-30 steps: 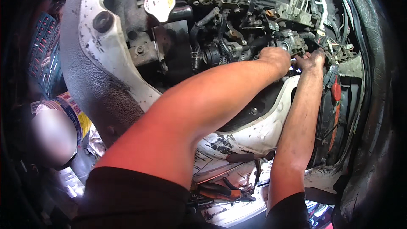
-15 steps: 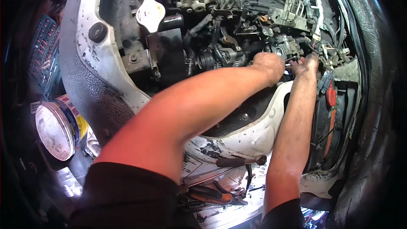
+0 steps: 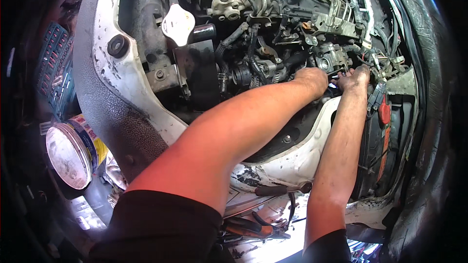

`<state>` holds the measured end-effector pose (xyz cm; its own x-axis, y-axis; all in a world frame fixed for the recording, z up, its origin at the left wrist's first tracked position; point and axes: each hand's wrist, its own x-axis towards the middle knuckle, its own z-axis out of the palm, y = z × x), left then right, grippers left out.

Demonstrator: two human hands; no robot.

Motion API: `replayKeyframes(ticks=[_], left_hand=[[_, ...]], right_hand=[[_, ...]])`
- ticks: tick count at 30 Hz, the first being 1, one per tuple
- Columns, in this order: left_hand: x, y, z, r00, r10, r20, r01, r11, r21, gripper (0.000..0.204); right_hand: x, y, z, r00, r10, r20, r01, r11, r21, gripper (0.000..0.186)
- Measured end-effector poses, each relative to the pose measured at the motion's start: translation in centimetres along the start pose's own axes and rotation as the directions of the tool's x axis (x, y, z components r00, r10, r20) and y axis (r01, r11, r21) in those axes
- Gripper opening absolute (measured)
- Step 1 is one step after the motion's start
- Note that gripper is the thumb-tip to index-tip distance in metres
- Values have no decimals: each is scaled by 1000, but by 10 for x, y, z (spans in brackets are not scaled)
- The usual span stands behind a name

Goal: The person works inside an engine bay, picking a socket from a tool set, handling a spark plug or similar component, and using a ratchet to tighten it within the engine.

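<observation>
Both of my hands reach deep into an open engine bay, close beside a metal housing with a round opening [image 3: 329, 58]. My left hand [image 3: 312, 80] is closed in a fist, its back toward me; its fingers and whatever they hold are hidden. Just right of it, my right hand [image 3: 354, 79] has its fingers bent inward toward the left hand. A thin dark rod-like piece [image 3: 335, 72] shows in the narrow gap between the hands. I cannot make out what the right fingertips grip.
A white body panel [image 3: 302, 158] curves below my forearms. On it lie a ratchet [image 3: 282, 189] and orange-handled pliers [image 3: 253, 230]. The battery [image 3: 373, 156] with a red terminal cover [image 3: 384, 114] stands at right. A radiator cap [image 3: 178, 24], a bucket [image 3: 68, 156] and a teal tool case [image 3: 54, 63] are leftward.
The whole view has shifted slightly, so the engine bay sits a little right and lower. My hands stay at the same spot by the housing, with small finger movement on the right.
</observation>
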<state>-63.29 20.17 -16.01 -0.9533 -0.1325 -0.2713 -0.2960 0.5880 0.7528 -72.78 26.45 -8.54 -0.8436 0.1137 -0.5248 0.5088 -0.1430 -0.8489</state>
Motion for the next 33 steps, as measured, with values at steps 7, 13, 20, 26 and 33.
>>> replayKeyframes(ticks=[7, 13, 20, 26, 33], left_hand=[[7, -20, 21, 999, -53, 10, 53, 998, 22, 26], [-33, 54, -54, 954, 176, -245, -157, 983, 94, 22], [-22, 20, -41, 996, 67, 61, -73, 992, 98, 28], [16, -33, 34, 989, 15, -150, -28, 996, -86, 25], [-22, -14, -5, 997, 80, 13, -81, 961, 263, 28]], right_hand=[[-8, 1, 6, 1000, -21, -1, 21, 999, 40, 63], [27, 4, -4, 976, -176, 126, 178, 984, -1, 57], [32, 6, -13, 999, -32, 28, 31, 999, 14, 68], [18, 4, -7, 998, 2, 58, -4, 1000, 29, 70], [15, -2, -3, 984, 36, 172, -11, 989, -146, 68]])
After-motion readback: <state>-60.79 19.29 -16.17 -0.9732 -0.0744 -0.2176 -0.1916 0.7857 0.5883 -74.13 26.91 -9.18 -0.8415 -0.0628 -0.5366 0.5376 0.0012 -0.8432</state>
